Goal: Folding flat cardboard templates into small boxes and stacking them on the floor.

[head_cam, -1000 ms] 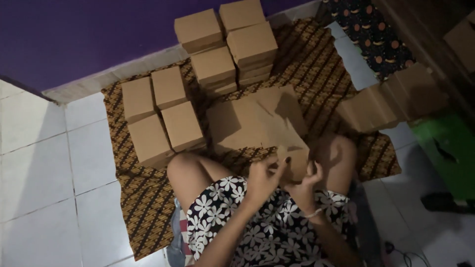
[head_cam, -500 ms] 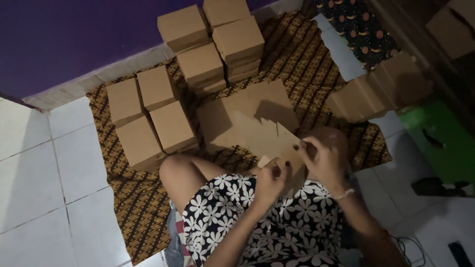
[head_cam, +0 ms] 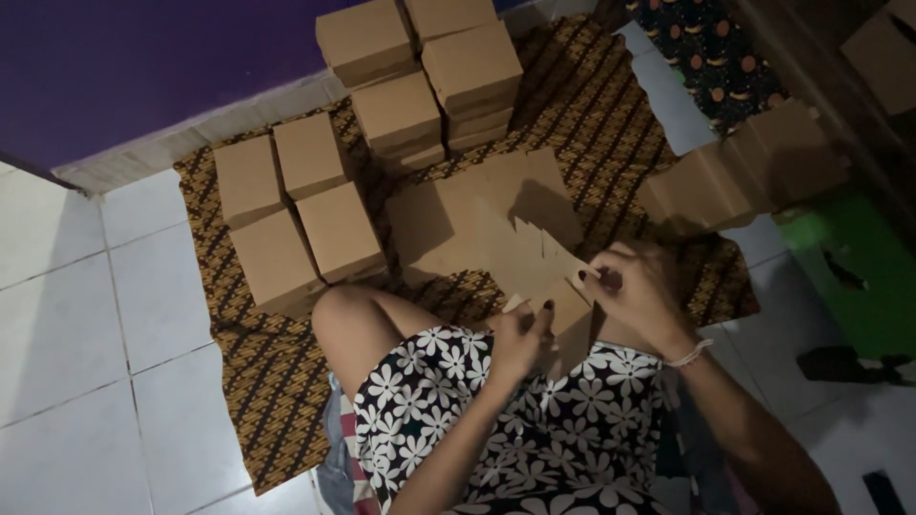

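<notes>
Brown cardboard, a flat unfolded box blank (head_cam: 539, 272), is pinched in both grips over the lap: the left hand (head_cam: 520, 339) closes on its lower edge, the right hand (head_cam: 639, 291) on its edge at 3 o'clock. Beneath it lies a pile of flat blanks (head_cam: 448, 215) on a patterned mat (head_cam: 239, 381). Four folded boxes (head_cam: 291, 215) sit on the mat at 10 o'clock, stacked boxes (head_cam: 429, 81) at 12 o'clock, more flat cardboard (head_cam: 744, 176) at 2 o'clock.
</notes>
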